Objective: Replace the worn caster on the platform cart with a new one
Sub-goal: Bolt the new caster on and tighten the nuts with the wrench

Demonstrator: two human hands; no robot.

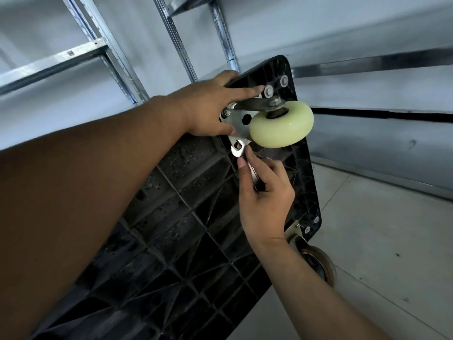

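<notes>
Grey wall [367, 33] and bare metal shelving uprights [176, 38] stand behind the work, with pale floor tiles [392, 241] off to the right. Against this the platform cart [183, 217] is tipped up so its black ribbed underside faces the person, its long axis running from lower left up to the far corner at upper right.

The left hand [208, 104] lies spread on that far corner with its fingers nearly straight. Its index finger reaches to a bolt head and its thumb presses the edge of the steel mounting plate; it grips nothing.

The right hand [264, 192] is curled round the handle of a wrench [241, 150]. The tool's shaft slants from the palm up and to the left, and its head sits on a nut [237, 144] at the plate's lower corner.

The caster [282, 123] is mounted at that corner, just right of the left hand. Its pale yellow-green wheel is turned broad face up toward the camera, and its dark fork leads back left to the plate. A second caster [316, 261], dark and dull, sits at the cart's lower right corner, close to the floor.
</notes>
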